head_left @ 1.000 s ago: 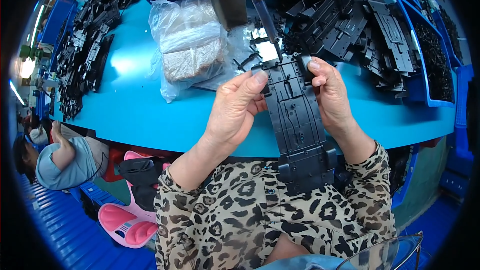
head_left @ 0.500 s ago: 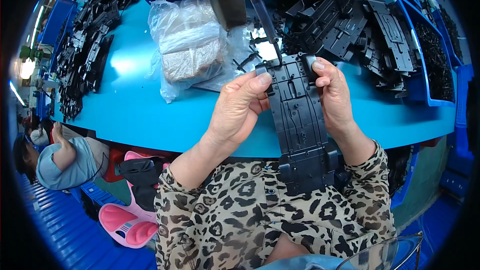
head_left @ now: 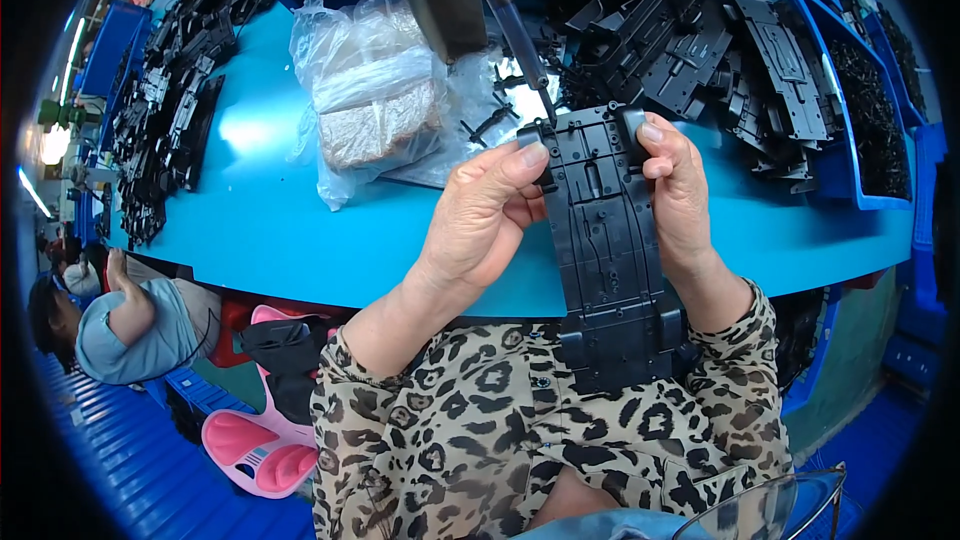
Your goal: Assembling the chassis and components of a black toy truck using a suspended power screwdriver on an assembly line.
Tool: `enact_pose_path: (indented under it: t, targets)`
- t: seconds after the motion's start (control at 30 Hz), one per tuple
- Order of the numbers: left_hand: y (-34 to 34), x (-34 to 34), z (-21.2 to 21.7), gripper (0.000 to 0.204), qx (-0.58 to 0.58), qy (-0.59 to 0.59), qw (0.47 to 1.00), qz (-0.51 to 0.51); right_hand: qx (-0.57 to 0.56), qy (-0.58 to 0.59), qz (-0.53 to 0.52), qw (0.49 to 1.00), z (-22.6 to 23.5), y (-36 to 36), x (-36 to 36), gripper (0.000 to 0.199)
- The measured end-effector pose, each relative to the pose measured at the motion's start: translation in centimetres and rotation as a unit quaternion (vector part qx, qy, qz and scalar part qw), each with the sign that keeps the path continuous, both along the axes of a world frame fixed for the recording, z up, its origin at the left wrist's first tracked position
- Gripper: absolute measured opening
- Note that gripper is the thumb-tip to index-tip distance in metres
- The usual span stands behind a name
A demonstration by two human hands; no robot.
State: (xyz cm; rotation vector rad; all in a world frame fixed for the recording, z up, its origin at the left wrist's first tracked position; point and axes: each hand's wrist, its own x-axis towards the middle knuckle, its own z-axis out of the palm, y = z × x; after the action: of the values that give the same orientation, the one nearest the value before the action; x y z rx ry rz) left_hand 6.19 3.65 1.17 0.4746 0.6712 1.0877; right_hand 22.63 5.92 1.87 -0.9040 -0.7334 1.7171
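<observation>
A long black plastic chassis plate (head_left: 607, 230), with ribs, slots and screw posts, is held between both hands, its near end at my shirt. My left hand (head_left: 480, 215) pinches its far left corner, thumb on top. At the far right corner my right hand (head_left: 680, 185) grips the raised edge, thumb over it and fingers curled. A power screwdriver (head_left: 513, 30) hangs down from above, its thin bit at the far left corner of the plate; whether the tip touches a screw cannot be made out. Small black axle-like parts (head_left: 488, 125) lie just beyond my left hand.
A plastic-wrapped block (head_left: 375, 100) sits on the blue table (head_left: 260, 230). Black chassis plates (head_left: 690, 55) pile up at the far right, beside a blue bin (head_left: 860, 130) of small black parts. More black parts (head_left: 175, 100) line the left. A person (head_left: 150, 325) sits at left near a pink chair (head_left: 262, 445).
Both hands have shifted the chassis plate slightly right, so the screwdriver bit now stands nearer its far left corner. The screwdriver itself has moved a little left.
</observation>
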Motion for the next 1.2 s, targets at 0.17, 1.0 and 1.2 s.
enact_pose_path:
  t: [0.17, 1.0, 1.2]
  targets:
    - [0.01, 0.04, 0.02, 0.023, -0.001, 0.000, 1.000, 0.002, 0.008, -0.001, -0.003, 1.000, 0.12, -0.04, -0.12, 0.023]
    - [0.03, 0.28, 0.84, 0.020, -0.032, -0.002, 0.999, 0.005, 0.028, 0.001, -0.001, 1.000, 0.15, 0.04, 0.29, 0.025]
    - [0.09, 0.12, 0.51, 0.021, -0.028, -0.015, 0.999, 0.011, 0.023, 0.004, -0.003, 1.000, 0.40, 0.02, 0.13, 0.024]
